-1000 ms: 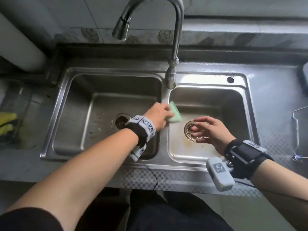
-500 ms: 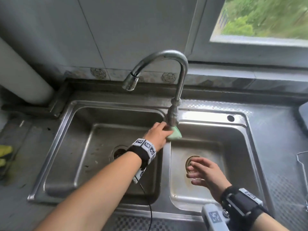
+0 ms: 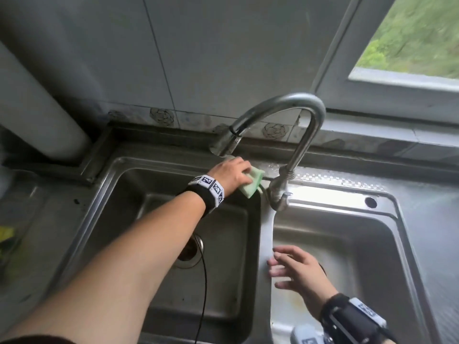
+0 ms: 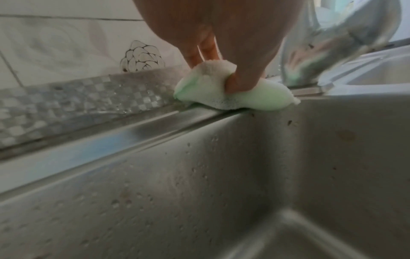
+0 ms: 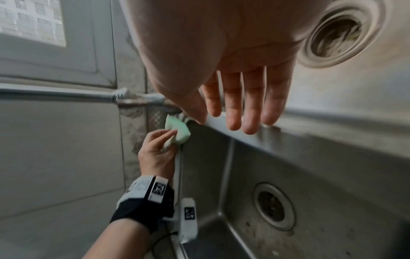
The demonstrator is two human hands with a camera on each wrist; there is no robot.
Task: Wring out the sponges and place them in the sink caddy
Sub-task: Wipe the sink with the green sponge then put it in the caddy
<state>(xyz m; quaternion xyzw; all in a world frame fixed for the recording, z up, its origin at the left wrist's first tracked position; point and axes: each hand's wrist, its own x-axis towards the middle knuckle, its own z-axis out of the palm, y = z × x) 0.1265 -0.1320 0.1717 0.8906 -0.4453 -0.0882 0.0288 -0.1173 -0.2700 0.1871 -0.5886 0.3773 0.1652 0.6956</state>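
The left hand (image 3: 232, 175) pinches the green sponge (image 3: 252, 185) against the sink's (image 3: 335, 194) back rim, beside the tap (image 3: 280, 192). The right hand (image 3: 296, 270) hangs empty, fingers spread. Wringing seems unfinished; no caddy is visible, so it must be found next.

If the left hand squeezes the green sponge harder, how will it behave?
The sponge is probably soft: it already dents under the left hand. Foam on it suggests it may be slippery. It looks light.
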